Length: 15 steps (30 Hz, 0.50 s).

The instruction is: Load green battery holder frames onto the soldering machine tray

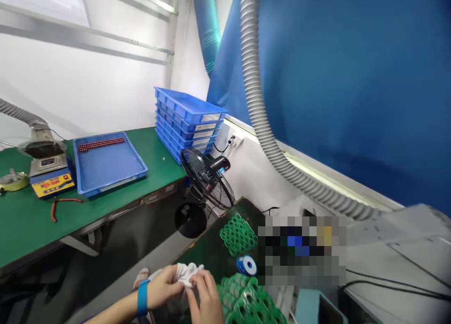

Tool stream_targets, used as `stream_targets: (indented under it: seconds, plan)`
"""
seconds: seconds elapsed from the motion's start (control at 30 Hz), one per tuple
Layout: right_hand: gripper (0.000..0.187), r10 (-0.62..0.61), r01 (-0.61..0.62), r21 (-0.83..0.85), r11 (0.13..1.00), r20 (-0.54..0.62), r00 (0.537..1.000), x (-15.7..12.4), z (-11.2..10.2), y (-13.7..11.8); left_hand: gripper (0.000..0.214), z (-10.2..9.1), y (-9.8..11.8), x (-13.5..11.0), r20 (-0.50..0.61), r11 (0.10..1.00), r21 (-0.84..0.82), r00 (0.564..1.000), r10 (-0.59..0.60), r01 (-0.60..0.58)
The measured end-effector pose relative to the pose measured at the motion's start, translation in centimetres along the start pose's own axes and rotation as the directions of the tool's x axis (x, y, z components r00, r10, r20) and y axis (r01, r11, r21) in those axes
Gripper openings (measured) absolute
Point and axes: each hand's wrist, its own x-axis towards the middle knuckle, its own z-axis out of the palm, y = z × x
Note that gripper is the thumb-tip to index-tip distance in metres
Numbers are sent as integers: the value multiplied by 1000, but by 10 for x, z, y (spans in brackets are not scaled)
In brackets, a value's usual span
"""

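Observation:
Both my hands meet low in the middle of the view, over the near end of a dark green bench. Pinched between them is a crumpled white cloth (187, 273). My left hand (165, 286), with a blue band at the wrist, grips its left side. The fingers of my right hand (206, 299) close on its right side. A heap of green lattice pieces (246, 301) lies right beside my right hand. Farther back on the bench are a blue and white spool (247, 265) and a flat green lattice sheet (238, 235).
To the left, a green table (158, 169) carries a blue tray (109, 166), red-handled pliers (65, 201), a yellow-blue device (52, 176) and stacked blue trays (186, 122). A black fan (207, 178) stands between the benches. A grey hose (253, 80) hangs at right; a pixelated patch hides part of the bench.

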Motion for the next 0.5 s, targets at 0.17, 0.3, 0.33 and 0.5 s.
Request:
stream_targets:
  seconds: [0.17, 0.3, 0.33, 0.5]
  plan:
    - [11, -218, 170, -265, 949, -164, 962, -83, -49, -25, 27, 75, 13, -31, 27, 989, -112, 995, 101, -97]
    - [7, -223, 135, -275, 952, -317, 922, -128, -77, -48, 44, 120, 20, -58, 97, 944, -307, 982, 161, -125]
    - [6, -208, 117, -256, 960, -365, 908, -136, -83, -53, 47, 129, 23, -65, 102, 926, -359, 981, 163, -117]
    - [9, -74, -29, -144, 989, -656, 751, -157, -111, -75, 44, 150, 42, -96, 92, 656, -755, 992, 89, 11]
